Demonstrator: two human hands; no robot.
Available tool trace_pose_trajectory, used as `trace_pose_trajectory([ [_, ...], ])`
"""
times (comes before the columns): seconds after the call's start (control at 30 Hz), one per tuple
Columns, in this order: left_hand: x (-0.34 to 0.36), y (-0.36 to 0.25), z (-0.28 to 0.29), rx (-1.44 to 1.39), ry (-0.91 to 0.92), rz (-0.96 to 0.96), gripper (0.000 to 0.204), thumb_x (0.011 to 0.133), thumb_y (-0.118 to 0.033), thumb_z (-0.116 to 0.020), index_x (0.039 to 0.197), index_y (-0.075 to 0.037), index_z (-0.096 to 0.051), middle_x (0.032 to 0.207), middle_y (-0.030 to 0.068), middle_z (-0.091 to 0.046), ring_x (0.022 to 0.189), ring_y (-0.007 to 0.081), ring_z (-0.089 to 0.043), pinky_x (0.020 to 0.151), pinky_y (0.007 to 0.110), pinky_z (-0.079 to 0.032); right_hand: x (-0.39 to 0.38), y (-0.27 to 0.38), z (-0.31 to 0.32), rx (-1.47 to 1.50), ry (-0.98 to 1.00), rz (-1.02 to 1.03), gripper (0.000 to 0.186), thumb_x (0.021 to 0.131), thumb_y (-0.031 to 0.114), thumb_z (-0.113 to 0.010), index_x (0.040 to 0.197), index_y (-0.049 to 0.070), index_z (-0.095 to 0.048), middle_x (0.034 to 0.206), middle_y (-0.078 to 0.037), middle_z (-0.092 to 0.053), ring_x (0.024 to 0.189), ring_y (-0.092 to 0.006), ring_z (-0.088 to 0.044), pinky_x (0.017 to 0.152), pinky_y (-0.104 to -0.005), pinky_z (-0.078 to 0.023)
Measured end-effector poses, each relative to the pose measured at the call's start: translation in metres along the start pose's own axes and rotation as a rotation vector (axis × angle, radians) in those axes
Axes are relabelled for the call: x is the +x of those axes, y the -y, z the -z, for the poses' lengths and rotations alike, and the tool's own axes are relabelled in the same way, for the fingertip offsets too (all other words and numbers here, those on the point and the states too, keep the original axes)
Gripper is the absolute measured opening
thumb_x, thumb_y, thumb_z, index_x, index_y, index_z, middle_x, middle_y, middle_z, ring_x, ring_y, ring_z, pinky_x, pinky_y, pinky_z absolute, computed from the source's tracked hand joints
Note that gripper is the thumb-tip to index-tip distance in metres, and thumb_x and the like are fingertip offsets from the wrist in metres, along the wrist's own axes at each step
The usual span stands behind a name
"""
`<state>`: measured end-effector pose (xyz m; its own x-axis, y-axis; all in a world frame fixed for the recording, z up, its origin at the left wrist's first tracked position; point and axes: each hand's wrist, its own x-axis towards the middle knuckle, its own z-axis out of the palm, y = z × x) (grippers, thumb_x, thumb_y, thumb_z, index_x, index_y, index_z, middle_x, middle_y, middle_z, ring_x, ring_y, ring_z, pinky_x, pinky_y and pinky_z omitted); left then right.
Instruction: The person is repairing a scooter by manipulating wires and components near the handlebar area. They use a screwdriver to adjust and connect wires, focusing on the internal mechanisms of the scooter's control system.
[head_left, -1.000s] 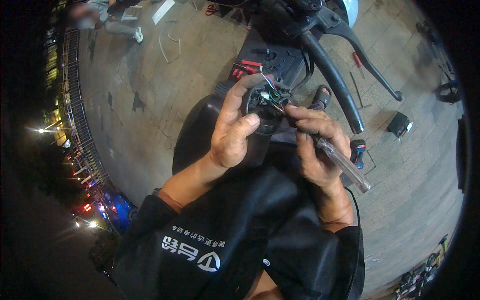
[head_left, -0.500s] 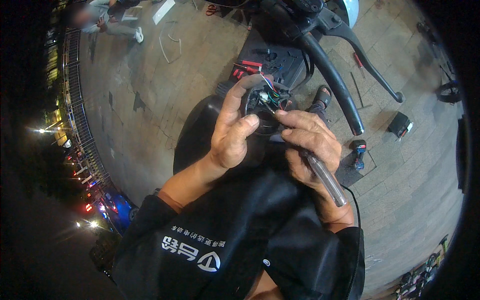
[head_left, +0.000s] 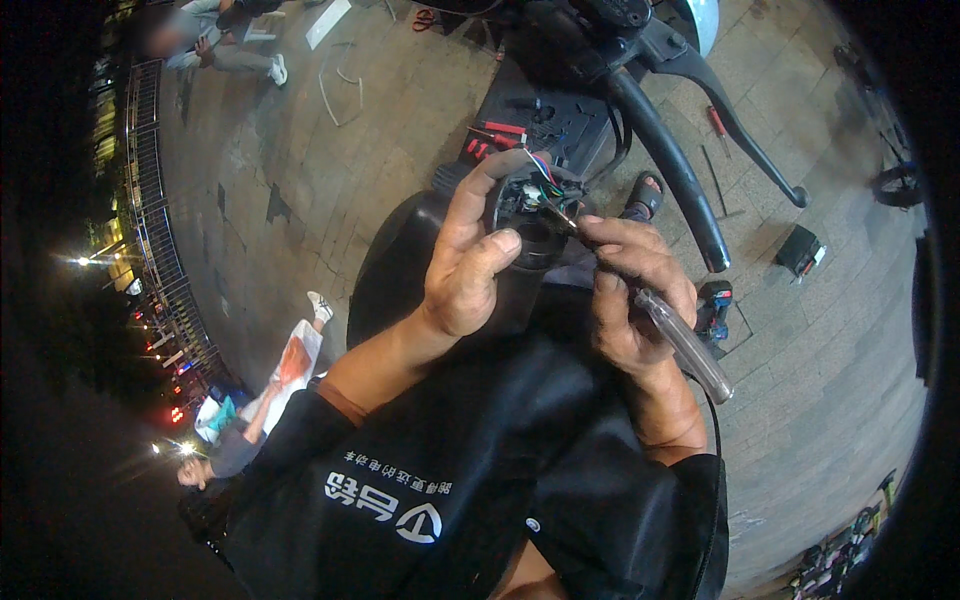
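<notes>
Grey stone paving [head_left: 830,330] lies under the black scooter handlebar [head_left: 668,165].

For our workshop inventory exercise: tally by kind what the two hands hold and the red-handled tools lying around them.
Black switch housing with coloured wires, in left hand: 1
Clear-handled screwdriver, in right hand: 1
Red-handled tools on the scooter's black footboard: 3
Red-handled screwdriver on paving: 1
Total: 6
</notes>
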<state>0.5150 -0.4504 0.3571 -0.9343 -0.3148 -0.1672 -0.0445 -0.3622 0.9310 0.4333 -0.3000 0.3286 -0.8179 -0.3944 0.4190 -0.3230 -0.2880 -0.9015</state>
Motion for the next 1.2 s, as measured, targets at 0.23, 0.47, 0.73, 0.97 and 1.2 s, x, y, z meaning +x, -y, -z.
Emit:
trace_pose_trajectory([
  [0.23,0.000,0.003,0.000,0.014,0.001,-0.014,0.061,0.087,-0.010,-0.047,0.145,-0.001,-0.032,0.144,0.0162,-0.043,0.126,0.0224,-0.049,0.110,0.037,-0.035,0.003,-0.002,0.001,-0.018,0.035,0.025,0.019,0.075,-0.009,-0.063,0.092,-0.001,-0.063,0.098,-0.021,-0.070,0.087,-0.0318,-0.070,0.077,-0.0373,-0.054],
  [0.47,0.000,0.003,0.000,0.011,0.005,-0.015,0.060,0.087,-0.009,-0.047,0.144,0.000,-0.032,0.143,0.0158,-0.043,0.125,0.0222,-0.049,0.109,0.037,-0.037,0.004,-0.002,0.002,0.007,0.113,0.039,0.020,0.072,-0.009,-0.062,0.090,-0.001,-0.063,0.098,-0.020,-0.070,0.087,-0.0321,-0.070,0.078,-0.0374,-0.055],
  [0.73,-0.003,0.002,0.000,0.025,-0.003,-0.026,0.061,0.085,-0.007,-0.047,0.144,0.002,-0.032,0.143,0.0156,-0.043,0.126,0.0225,-0.049,0.110,0.037,-0.035,0.002,-0.001,-0.001,-0.024,0.069,0.052,0.022,0.070,-0.009,-0.061,0.089,-0.001,-0.065,0.099,-0.019,-0.070,0.089,-0.0326,-0.069,0.081,-0.0386,-0.055],
  [0.97,-0.005,0.004,0.000,0.056,0.019,-0.054,0.063,0.083,-0.003,-0.043,0.145,0.001,-0.032,0.146,0.0161,-0.041,0.128,0.0238,-0.047,0.111,0.038,-0.034,-0.002,-0.001,-0.001,-0.013,0.079,0.067,0.021,0.070,-0.009,-0.060,0.089,-0.001,-0.065,0.100,-0.019,-0.070,0.092,-0.0333,-0.069,0.084,-0.0400,-0.055],
  [1.2,-0.013,0.005,0.002,0.124,0.012,-0.107,0.063,0.083,-0.003,-0.043,0.145,0.000,-0.031,0.145,0.0172,-0.041,0.127,0.0270,-0.049,0.110,0.042,-0.037,-0.006,0.004,-0.002,-0.002,0.152,0.063,0.019,0.070,-0.008,-0.060,0.088,-0.001,-0.065,0.100,-0.020,-0.070,0.092,-0.0337,-0.069,0.084,-0.0400,-0.055],
])
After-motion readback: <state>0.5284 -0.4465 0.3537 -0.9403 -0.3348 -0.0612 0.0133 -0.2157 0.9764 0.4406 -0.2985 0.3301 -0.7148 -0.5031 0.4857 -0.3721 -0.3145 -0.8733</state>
